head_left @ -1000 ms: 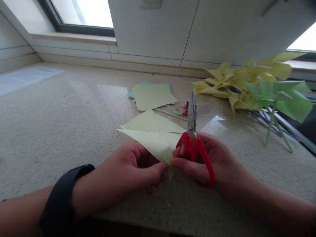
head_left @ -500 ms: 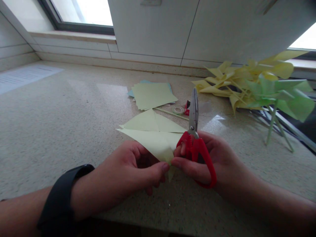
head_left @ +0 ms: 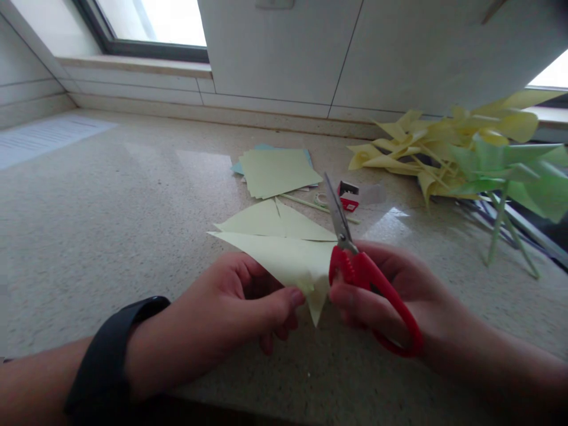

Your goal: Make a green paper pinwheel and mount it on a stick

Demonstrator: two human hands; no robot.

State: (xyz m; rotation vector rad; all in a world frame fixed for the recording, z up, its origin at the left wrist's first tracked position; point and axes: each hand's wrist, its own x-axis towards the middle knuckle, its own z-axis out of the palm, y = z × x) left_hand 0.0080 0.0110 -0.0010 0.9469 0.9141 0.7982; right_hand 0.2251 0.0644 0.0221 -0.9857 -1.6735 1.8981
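Note:
My left hand (head_left: 261,302) pinches the near corner of a pale yellow-green paper sheet (head_left: 284,254) between thumb and fingers. The sheet is creased and slit toward its middle, and its near point hangs down just right of my left thumb. Red-handled scissors (head_left: 377,284) are held in my right hand (head_left: 399,290), blades closed and pointing away and up to the left. The fingers of that hand curl around the handles, close beside the paper's right edge.
Behind the sheet lie a stack of coloured paper squares (head_left: 279,171), a thin stick (head_left: 302,203), a tape roll (head_left: 320,199) and a small red box (head_left: 348,196). Yellow paper pinwheels (head_left: 408,148) and a green pinwheel (head_left: 501,165) are at right; a printed sheet (head_left: 48,136) lies far left.
My right hand has moved slightly right, off the paper's corner, and the scissors have tilted to the left. My left hand keeps its pinch on the paper.

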